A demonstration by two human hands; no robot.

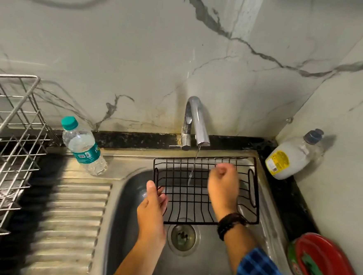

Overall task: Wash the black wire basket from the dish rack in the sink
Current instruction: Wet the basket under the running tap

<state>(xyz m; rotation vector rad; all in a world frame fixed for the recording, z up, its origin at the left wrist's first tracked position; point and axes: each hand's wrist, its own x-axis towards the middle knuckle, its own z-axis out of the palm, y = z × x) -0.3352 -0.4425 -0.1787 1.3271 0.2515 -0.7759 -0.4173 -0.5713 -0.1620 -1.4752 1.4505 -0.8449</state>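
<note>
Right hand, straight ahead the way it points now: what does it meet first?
Probably the far wall of the basket, just beyond the curled right hand and right of the water stream. Depth is unclear; it may already touch those wires.

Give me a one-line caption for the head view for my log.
Left hand grips the wire basket over the sink; right hand reaches into it under the running tap.
</note>
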